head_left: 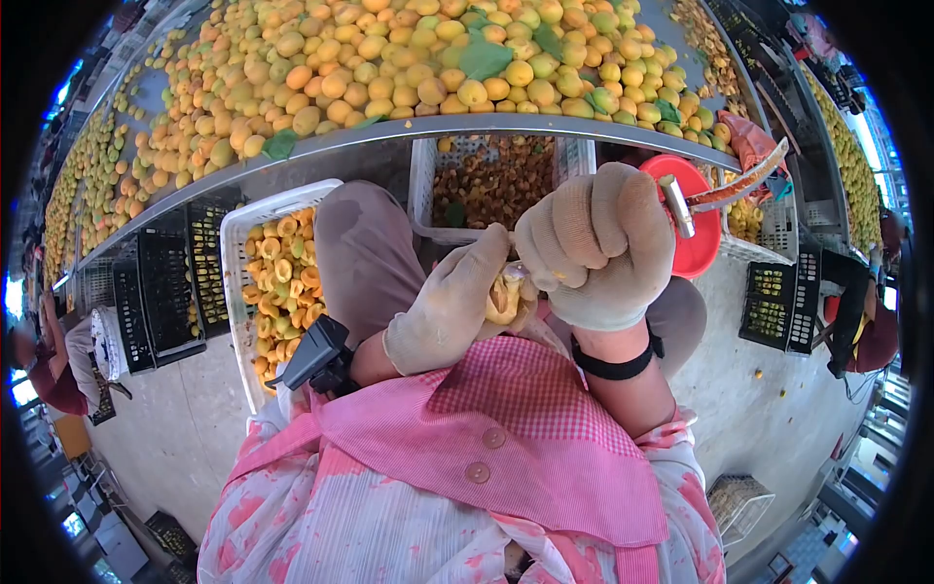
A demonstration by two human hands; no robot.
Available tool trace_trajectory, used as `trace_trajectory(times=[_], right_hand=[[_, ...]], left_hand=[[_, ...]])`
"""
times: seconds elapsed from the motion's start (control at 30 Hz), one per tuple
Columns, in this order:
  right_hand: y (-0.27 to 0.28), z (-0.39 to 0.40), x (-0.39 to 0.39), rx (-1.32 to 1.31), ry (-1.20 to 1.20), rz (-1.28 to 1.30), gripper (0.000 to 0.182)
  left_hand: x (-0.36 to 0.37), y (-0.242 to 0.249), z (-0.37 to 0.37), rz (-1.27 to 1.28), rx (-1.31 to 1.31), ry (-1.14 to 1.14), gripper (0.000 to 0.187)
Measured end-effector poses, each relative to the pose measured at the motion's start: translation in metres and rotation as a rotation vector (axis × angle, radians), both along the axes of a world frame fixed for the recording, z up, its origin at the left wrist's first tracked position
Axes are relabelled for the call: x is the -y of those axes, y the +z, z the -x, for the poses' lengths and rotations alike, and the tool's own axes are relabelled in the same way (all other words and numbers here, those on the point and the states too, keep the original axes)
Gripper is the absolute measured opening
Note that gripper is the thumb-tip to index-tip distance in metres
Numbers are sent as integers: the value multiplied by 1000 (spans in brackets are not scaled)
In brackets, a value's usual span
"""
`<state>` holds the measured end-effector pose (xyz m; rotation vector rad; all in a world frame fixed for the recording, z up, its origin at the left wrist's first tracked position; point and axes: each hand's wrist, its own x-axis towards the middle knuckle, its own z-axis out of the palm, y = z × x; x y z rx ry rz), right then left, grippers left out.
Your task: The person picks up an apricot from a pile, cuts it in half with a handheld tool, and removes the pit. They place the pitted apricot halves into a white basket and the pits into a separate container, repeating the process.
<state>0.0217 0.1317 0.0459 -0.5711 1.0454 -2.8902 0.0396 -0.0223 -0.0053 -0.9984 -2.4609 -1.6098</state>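
My left hand (449,304), in a pale knitted glove, is closed around an apricot (504,298) with its flesh cut open. Right against it, my right hand (601,243) is clenched in a matching glove, its fingers at the top of the fruit. I cannot tell what is inside that fist. Beside its outer edge shows a curved strip with a metal cylinder (678,206) at its near end, in front of a red bowl (693,238). A white crate of halved apricots (230,282) stands left of my knees.
Whole apricots (389,63) with some leaves heap on a metal-edged table (428,125) ahead. Beneath its edge sits a crate of brown scraps (496,180). Black crates (161,282) stand at left, another black crate (778,302) at right. People sit at both far sides.
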Motion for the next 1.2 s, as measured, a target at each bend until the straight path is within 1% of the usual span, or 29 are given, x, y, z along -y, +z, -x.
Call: trace_trajectory(times=[0.07,0.13,0.23,0.4,0.47,0.6,0.67,0.73,0.77,0.83,0.97,1.03,1.07,1.1,1.13,1.17,1.2], right_hand=[[-2,0,1,20,47,112,37],[-3,0,0,26,66,129,37],[-5,0,-1,29,97,149,38],[-7,0,1,18,114,137,38],[-8,-1,3,22,151,229,37],[-6,-4,2,18,159,157,37],[-6,-5,3,54,209,234,36],[-4,-7,5,73,203,225,36],[-4,-8,5,91,196,216,36],[-3,-10,5,88,191,186,35],[-4,-12,7,63,199,160,32],[-5,-14,8,77,205,167,31],[-6,-16,8,91,210,173,30],[-5,-17,9,91,210,173,30],[-2,-19,9,93,189,81,30],[1,-21,10,96,166,-11,32],[3,-23,10,98,144,-104,35]], left_hand=[[0,1,0,4,-2,18,56],[3,8,2,-13,99,-88,61],[4,12,2,-35,147,-133,62],[4,15,0,-20,180,-158,61],[5,15,-2,-16,191,-163,61],[7,15,-3,-58,230,-215,51],[10,19,-1,-69,241,-227,48],[13,28,2,-182,923,-350,39],[14,24,0,-182,924,-348,39],[14,10,-6,7,44,-173,33],[16,8,-9,31,85,-162,32],[18,10,-7,-83,528,-295,32],[19,8,-8,-83,528,-295,32],[20,5,-10,23,339,-247,30],[21,1,-11,128,149,-199,29],[22,-3,-12,128,149,-198,29],[24,-9,-12,112,113,-237,41]])
